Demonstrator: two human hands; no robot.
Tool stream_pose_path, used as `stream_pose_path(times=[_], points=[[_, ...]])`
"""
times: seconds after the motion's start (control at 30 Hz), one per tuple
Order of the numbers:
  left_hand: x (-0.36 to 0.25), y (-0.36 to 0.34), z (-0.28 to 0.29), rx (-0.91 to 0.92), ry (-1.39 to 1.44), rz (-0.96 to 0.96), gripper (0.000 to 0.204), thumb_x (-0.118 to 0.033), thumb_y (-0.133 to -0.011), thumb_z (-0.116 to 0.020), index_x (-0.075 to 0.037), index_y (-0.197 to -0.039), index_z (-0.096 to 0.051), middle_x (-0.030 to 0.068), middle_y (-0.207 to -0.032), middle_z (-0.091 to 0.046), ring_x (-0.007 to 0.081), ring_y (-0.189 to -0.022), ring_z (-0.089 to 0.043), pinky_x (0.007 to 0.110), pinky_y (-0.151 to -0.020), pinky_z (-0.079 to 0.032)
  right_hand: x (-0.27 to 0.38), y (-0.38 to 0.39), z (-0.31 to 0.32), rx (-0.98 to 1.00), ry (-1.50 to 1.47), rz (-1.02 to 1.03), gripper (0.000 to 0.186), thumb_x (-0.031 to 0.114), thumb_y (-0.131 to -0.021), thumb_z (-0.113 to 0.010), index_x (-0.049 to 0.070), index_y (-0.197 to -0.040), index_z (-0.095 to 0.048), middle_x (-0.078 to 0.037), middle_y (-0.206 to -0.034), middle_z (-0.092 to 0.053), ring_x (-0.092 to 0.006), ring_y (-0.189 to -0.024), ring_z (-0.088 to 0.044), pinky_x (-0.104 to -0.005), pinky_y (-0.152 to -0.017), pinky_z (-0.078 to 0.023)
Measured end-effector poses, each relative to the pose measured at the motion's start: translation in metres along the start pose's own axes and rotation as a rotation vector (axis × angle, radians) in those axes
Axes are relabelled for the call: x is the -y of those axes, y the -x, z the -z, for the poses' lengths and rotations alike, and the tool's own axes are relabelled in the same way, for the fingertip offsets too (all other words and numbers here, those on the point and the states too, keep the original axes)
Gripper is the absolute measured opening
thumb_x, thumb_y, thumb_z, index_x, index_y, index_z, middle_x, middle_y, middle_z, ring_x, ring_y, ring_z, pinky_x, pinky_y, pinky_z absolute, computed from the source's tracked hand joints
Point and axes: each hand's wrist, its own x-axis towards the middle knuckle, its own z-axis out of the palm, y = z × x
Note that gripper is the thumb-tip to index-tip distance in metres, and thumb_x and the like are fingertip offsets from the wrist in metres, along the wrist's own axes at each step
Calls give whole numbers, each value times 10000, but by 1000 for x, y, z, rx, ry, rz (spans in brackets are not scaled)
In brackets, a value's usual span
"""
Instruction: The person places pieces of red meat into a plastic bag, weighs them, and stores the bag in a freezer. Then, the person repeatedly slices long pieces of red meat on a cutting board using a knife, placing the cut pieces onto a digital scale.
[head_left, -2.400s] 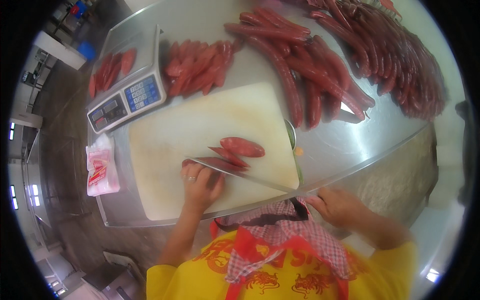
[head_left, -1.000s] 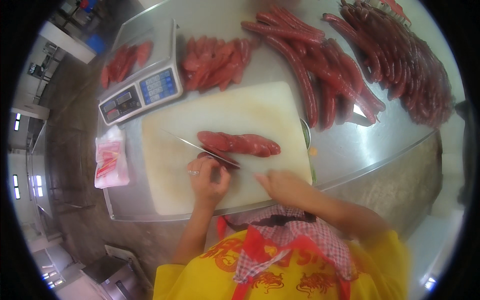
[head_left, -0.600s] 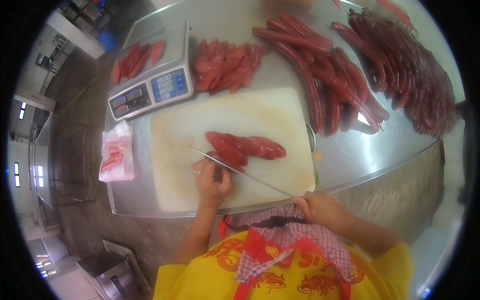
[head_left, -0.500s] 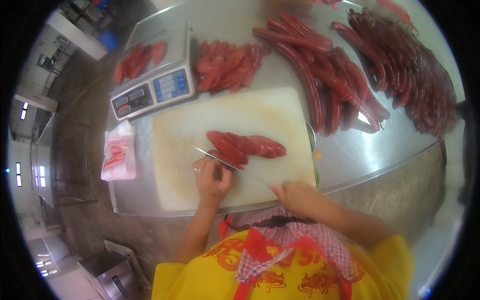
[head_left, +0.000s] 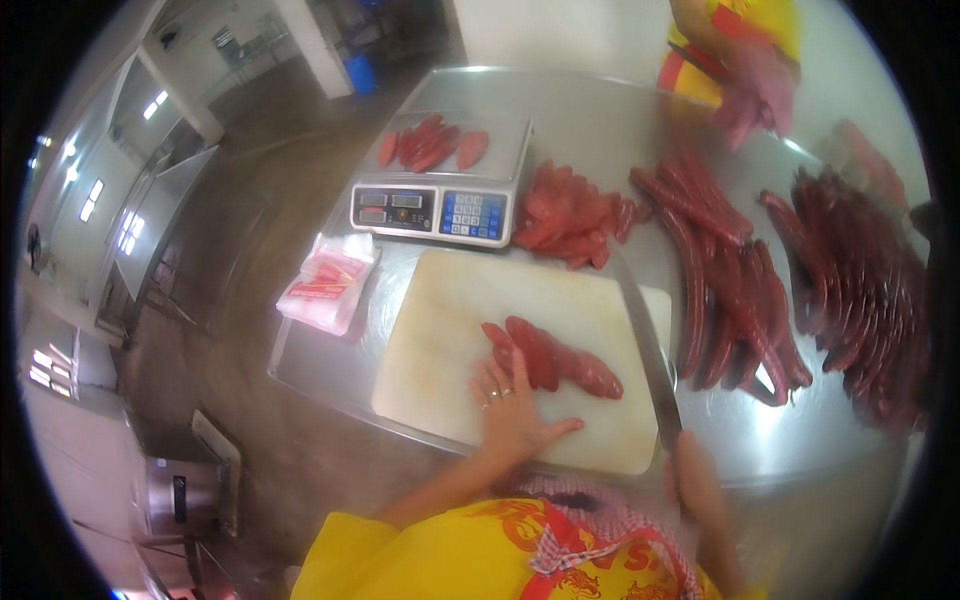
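Sliced red sausage (head_left: 568,366) lies in a short overlapping row on the white cutting board (head_left: 440,300). My left hand (head_left: 512,415) is open over the near left end of the row, thumb spread wide and fingertips touching the slices. Off the board's right edge, my right hand (head_left: 697,478) is closed around the handle of a long knife (head_left: 648,335). Its blade points away from me, clear of the slices, along the right side of the board.
Beyond the board stand a digital scale (head_left: 430,214) bearing slices and a pile of cut slices (head_left: 566,215). Whole sausages (head_left: 735,290) and a larger heap of them (head_left: 860,290) lie rightward. Plastic bags (head_left: 328,285) sit left. A co-worker's arm (head_left: 705,35) shows at the far edge.
My left hand has uncurled from the sausage and spread flat. The knife has left the slices and swung right, its tip now pointing away. The whole view has turned.
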Motion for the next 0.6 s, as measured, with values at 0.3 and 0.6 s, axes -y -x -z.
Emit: stream_pose_path(times=[0.3, 0.6], points=[[-62, -135, -36, -300, 281, -145, 1248, -553, -644, -791, -78, -1514, -33, 389, -1488, 50, 610, -1352, -42, 680, -1071, -107, -35, 18, 3, -227, -179, -70, 720, 651, -944, -344, -4, -717, -539, -63, -471, -481, -161, -348, -464, -287, -338, -360], [-58, -306, -40, -691, 4, -406, 783, -552, -822, -606, -97, -1423, -395, 216, -1538, -191, 452, -1387, -210, 647, -1084, -167, -30, 32, -17, -366, -268, -71, 690, 611, -957, -364, -12, -744, -572, -67, -523, -520, -162, -396, -499, -291, -385, -400]])
